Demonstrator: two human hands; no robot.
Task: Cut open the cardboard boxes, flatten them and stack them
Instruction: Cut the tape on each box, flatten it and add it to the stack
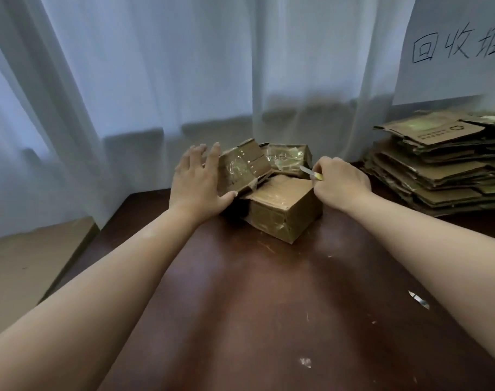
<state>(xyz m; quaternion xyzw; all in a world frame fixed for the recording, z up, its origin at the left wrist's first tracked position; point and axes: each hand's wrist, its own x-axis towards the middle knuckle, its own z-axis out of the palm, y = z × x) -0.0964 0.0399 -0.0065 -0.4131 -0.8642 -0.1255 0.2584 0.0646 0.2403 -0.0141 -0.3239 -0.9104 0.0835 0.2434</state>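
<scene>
Three taped brown cardboard boxes cluster at the far middle of the dark wooden table (240, 306). The nearest box (283, 210) sits flat. A tilted box (243, 167) leans on it at the left, and a third box (290, 159) lies behind. My left hand (198, 182) rests with straight fingers against the tilted box's left side, thumb under its lower edge. My right hand (339, 184) grips a small yellow-handled knife (311, 173), blade pointing left over the nearest box's far right corner.
A tall stack of flattened cardboard (438, 165) stands at the table's back right, under a white paper sign with handwriting (455, 46). White curtains (184, 66) hang behind. Tape scraps (418, 300) lie on the table. A flat cardboard sheet (29, 263) sits lower left.
</scene>
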